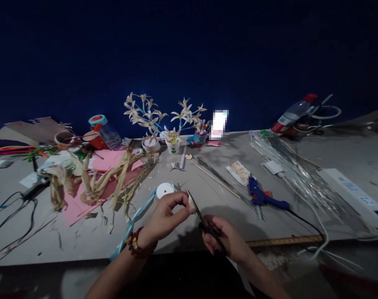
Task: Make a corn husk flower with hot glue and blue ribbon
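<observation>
My left hand [165,218] pinches a small pale piece [191,202] of dried husk between thumb and fingers, just above the table's front edge. A beaded bracelet [136,246] circles that wrist. My right hand [224,238] is closed round the black handles of a pair of scissors [199,214], whose blades point up and left and meet the pale piece. A white roll of ribbon [164,190] lies just behind my left hand, and a light blue ribbon strip [134,220] trails from it toward the table edge.
Dried corn husks [104,182] lie on pink paper [79,203] at left. Husk flowers in cups [173,143] stand at the back. A blue glue gun [263,197], thin sticks [215,178], clear wrap [288,166] and a white power strip [352,193] lie at right. Black cables [8,224] loop at far left.
</observation>
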`<state>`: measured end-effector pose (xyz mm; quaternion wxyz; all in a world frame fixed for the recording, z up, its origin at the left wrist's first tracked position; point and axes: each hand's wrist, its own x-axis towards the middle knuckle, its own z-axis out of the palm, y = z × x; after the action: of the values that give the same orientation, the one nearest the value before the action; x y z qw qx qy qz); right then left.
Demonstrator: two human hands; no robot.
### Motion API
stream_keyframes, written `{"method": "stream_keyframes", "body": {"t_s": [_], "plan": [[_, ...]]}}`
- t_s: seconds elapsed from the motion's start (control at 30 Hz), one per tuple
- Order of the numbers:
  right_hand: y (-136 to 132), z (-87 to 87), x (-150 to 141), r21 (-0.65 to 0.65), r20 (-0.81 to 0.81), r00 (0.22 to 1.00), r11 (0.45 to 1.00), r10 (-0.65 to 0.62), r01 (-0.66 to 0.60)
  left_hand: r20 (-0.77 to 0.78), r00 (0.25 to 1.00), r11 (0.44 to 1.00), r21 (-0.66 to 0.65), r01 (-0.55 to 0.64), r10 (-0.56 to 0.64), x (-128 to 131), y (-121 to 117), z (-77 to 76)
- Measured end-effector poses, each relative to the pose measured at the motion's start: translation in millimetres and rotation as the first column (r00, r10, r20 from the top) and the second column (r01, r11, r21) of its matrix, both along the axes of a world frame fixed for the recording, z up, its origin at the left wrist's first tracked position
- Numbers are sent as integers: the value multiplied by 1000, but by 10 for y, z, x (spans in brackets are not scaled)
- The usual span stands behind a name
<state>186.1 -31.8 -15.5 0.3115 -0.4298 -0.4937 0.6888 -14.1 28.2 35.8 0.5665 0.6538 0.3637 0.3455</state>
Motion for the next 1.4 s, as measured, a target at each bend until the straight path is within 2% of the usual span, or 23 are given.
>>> {"method": "stream_keyframes", "body": {"t_s": [0.4, 0.63, 0.73, 0.83, 0.97, 1.03, 1.2, 1.4], "plan": [[12, -19, 8, -9, 8, 1000, 1000, 4, -4, 45, 998, 997, -70, 36, -33, -20, 24, -48], [10, -106, 37, 2, 45, 999, 1000, -1, 1, 55, 997, 993, -103, 61, -56, -30, 51, -57], [19, -113, 51, 0, 58, 998, 1000, -31, 31, 64, 995, 992, -93, 87, -81, -47, 71, -39], [66, -69, 51, -12, 62, 990, 992, -123, 124, 61, 991, 990, -66, 125, -121, -59, 88, -10], [198, 47, 13, 98, 1, 944, 939, -331, 329, -37, 987, 987, 3, 159, -158, -41, 86, 9], [276, 104, -20, 181, -40, 928, 911, -370, 370, -136, 979, 985, 55, 163, -154, -24, 72, 9], [405, 139, -85, 187, -39, 955, 937, -294, 296, -315, 939, 968, 159, 195, -137, -7, 40, 10], [421, 118, -77, 158, -126, 946, 935, -300, 318, -351, 930, 959, 208, 191, -110, -12, 46, 14]]}}
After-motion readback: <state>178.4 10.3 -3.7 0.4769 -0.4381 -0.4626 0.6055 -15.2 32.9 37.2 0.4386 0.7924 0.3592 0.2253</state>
